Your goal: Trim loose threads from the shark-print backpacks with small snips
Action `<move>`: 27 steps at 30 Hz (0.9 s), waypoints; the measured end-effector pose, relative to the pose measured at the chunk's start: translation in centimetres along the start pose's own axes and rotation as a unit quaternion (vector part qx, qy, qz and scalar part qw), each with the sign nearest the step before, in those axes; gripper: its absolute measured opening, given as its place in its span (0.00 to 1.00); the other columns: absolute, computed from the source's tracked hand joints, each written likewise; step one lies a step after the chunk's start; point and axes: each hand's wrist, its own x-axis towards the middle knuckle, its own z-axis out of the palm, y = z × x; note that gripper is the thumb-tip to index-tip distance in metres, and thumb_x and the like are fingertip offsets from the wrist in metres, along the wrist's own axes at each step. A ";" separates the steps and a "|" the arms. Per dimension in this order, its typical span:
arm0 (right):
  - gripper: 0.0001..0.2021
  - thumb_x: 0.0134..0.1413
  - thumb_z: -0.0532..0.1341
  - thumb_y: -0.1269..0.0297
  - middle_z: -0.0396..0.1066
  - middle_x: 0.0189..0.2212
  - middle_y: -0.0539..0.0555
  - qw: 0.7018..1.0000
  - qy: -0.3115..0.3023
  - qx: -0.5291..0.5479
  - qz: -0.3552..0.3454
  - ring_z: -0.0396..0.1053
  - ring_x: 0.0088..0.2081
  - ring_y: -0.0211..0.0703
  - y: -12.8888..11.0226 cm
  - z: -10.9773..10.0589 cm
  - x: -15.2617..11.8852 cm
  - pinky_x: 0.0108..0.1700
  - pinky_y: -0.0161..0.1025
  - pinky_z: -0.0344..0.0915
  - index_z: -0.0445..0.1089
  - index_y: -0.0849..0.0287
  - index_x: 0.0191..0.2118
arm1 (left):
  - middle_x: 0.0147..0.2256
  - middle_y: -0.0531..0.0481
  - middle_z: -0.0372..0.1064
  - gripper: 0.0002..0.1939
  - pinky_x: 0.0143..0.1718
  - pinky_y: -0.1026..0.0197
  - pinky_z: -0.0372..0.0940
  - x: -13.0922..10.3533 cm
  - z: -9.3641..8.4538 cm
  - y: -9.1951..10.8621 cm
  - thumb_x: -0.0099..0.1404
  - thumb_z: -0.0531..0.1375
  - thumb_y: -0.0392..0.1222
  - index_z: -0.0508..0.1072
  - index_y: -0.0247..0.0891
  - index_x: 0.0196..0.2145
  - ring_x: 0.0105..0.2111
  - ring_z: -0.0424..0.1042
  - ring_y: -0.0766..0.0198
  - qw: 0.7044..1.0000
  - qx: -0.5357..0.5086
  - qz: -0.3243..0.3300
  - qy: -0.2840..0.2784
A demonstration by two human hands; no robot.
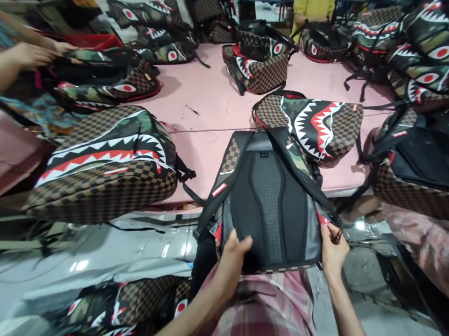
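Observation:
A backpack leans from the pink table's front edge onto my lap, its black padded back panel facing up and its shoulder straps toward the far end. My left hand grips the panel's lower left edge, thumb lying over the padding. At the lower right side, my right hand is closed in a pinch beside a bit of red material. Something small and dark shows at its fingertips; I cannot make out what. Just beyond lies another backpack with a printed shark mouth and brown checks.
More shark-print backpacks stand on the pink table, one large backpack at left and a stack at right. A co-worker's hands handle a backpack at left. Below, several backpacks lie by plastic sheeting.

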 end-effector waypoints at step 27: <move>0.17 0.55 0.50 0.77 0.66 0.47 0.59 0.839 -0.375 -0.179 -0.353 0.63 0.48 0.43 -11.7 18.8 8.7 0.50 0.40 0.60 0.64 0.62 0.49 | 0.49 0.39 0.65 0.16 0.56 0.46 0.52 14.2 -5.3 8.4 0.62 0.52 0.39 0.69 0.37 0.47 0.53 0.60 0.51 0.756 0.476 0.445 0.068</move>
